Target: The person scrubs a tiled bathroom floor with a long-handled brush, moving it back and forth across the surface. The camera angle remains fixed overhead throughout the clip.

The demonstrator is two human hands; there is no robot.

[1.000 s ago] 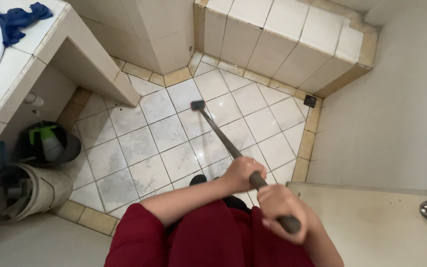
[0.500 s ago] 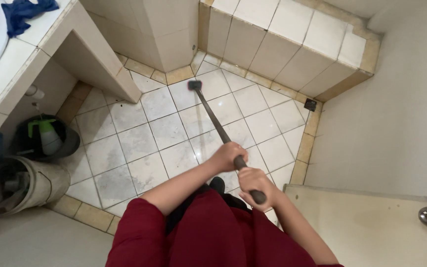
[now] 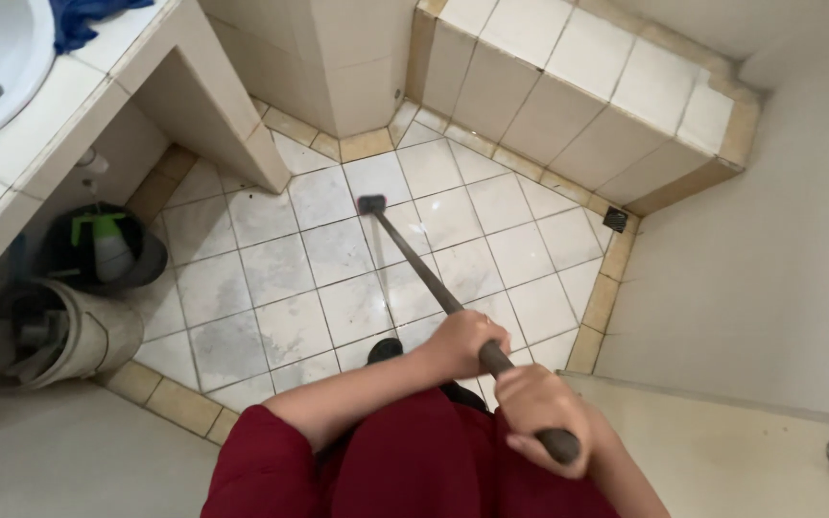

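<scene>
Both the left hand [image 3: 467, 342] and right hand [image 3: 541, 414] are closed around the brush handle [image 3: 424, 273]; wet floor tiles [image 3: 338, 251] ahead of them may let the brush head [image 3: 371, 203] skid.

Soft, even light fills the room, fairly bright, with no hard shadows. The wet floor [image 3: 338, 259] throws pale glare off the tiles near my brush head [image 3: 371, 204]. Under the worktop [image 3: 69, 105] it's dim. Straight edges bow toward the corners, and my right hand [image 3: 539, 417] looks slightly smeared.
</scene>
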